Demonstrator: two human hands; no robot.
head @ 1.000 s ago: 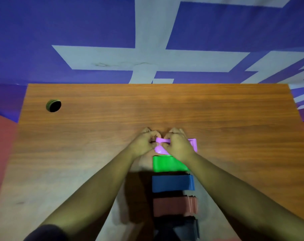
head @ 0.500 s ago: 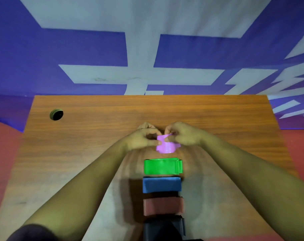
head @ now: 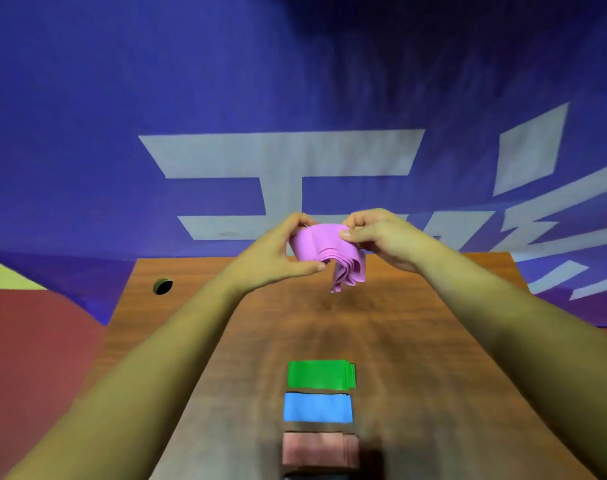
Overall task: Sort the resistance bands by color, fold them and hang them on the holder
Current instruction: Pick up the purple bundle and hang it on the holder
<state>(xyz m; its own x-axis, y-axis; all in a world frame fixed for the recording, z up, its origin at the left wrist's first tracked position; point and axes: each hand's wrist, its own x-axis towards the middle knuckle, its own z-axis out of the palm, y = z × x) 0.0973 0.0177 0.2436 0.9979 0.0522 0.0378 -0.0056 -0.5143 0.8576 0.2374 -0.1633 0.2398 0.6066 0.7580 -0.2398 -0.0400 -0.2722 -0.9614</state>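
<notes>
We see both hands raised over the far half of the table (head: 416,341), meeting above its middle line. Between them is the pink band (head: 324,252), a bunched bundle of several layers held clear of the wood, with its loose ends drooping toward 6 o'clock. The left hand (head: 278,251) grips the bundle from 9 o'clock, with its fingers curled over the top edge and its thumb pressed in under the lower edge. The right hand (head: 381,237) pinches the top of the bundle from 3 o'clock, thumb on the near face and fingers curled behind.

At 6 o'clock from the hands, on the near part of the table, three folded bands lie flat in a straight column, close together but apart. The green band (head: 319,374) lies farthest from us. The blue band (head: 316,407) is just at 6 o'clock from it, and the reddish-brown band (head: 317,449) comes next. Below that, something dark meets the bottom edge, and we cannot tell what it is.

A round hole (head: 162,286) sits near the table's far left corner, at about 10 o'clock from the green band. At 12 o'clock beyond the table hangs a purple backdrop (head: 87,150) with pale grey shapes. Red floor (head: 28,358) shows at 9 o'clock.
</notes>
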